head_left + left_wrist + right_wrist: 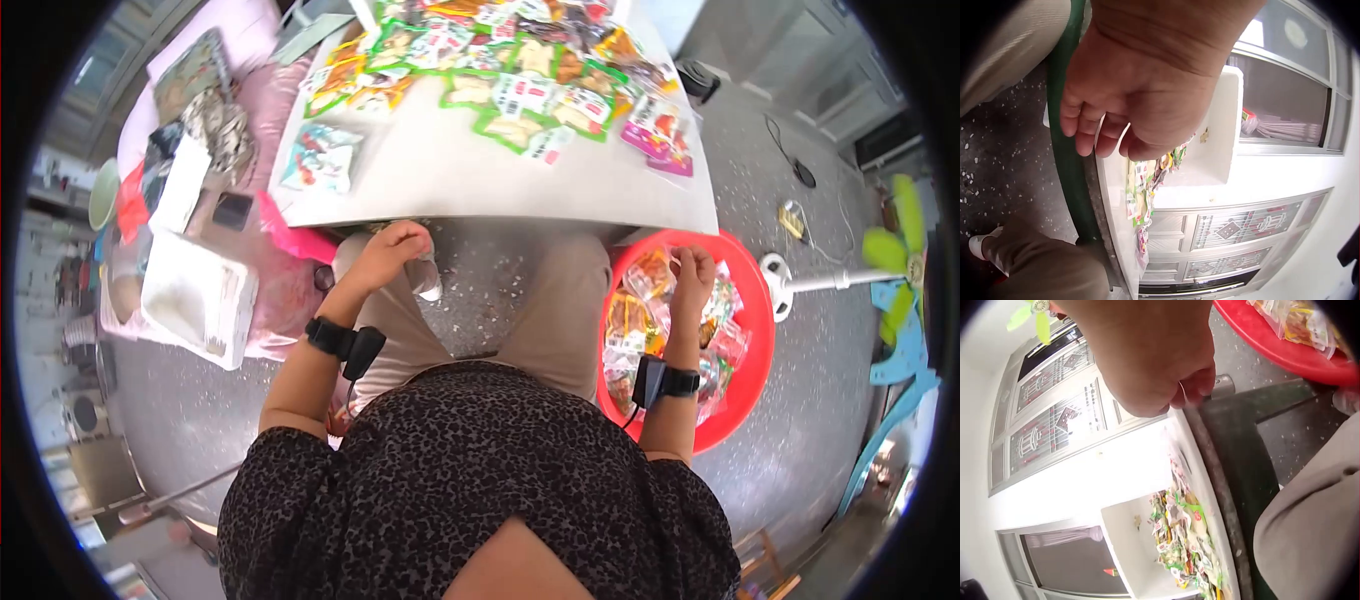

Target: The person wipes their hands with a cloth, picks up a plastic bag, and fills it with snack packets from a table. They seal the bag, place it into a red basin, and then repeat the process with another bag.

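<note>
My left hand (395,252) hangs in the air above my thigh at the table's near edge. In the left wrist view this hand (1138,103) has loosely bent fingers and holds nothing. My right hand (692,280) is over the red basin (760,345) at the table's right corner, fingers loosely curled and no packet visible in them. The right wrist view shows that hand (1154,356) from behind, its fingertips partly hidden. Beneath it the basin holds many food packets (632,322). More packets (525,92) lie across the far part of the white table (450,180).
A blue-and-white packet (322,158) lies at the table's left. Left of the table, a white foam box (198,300) and a dark phone (232,209) rest on a pink-covered seat. A green-bladed fan (905,250) stands at the far right, its white pole reaching toward the basin.
</note>
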Demonstrator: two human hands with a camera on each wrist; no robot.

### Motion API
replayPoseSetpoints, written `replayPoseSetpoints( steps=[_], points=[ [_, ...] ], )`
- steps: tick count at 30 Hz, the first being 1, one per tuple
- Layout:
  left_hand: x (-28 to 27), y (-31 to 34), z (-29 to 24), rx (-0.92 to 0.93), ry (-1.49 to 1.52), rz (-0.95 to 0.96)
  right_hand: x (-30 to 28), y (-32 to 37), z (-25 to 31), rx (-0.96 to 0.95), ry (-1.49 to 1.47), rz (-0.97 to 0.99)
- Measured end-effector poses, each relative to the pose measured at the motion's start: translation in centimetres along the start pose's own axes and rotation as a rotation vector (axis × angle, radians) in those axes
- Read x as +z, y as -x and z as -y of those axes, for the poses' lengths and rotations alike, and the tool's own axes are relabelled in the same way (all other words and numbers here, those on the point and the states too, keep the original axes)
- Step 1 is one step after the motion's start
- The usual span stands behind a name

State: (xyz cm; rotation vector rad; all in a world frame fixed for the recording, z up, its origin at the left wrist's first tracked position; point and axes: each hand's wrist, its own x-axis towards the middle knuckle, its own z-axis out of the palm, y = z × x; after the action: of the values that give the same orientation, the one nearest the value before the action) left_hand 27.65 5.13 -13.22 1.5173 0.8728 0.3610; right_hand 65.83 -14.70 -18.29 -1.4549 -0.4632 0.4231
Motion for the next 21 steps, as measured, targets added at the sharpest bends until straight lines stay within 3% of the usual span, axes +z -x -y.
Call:
replayPoseSetpoints(
  steps=[5,9,14,18,21],
  points=[
    [-2.5,2.3,0.4,0.062,0.049,-0.117,7.6,2.6,3.1,-0.089,0.043,0.25],
    [-4.9,4.2,1.0,0.137,0.038,-0.169,13.3,3.7,2.2,-0.227,0.134,0.423],
    [-7.9,7.0,2.4,0.162,0.132,-0.329,19.3,4.5,1.2,-0.506,0.278,0.559],
    [-10.7,9.3,3.5,0.116,0.006,-0.494,21.4,6.0,2.0,-0.563,0.398,0.574],
    [-12.2,11.5,3.6,0.131,-0.254,-0.754,22.0,6.1,0.8,-0.652,0.435,0.566]
  ],
)
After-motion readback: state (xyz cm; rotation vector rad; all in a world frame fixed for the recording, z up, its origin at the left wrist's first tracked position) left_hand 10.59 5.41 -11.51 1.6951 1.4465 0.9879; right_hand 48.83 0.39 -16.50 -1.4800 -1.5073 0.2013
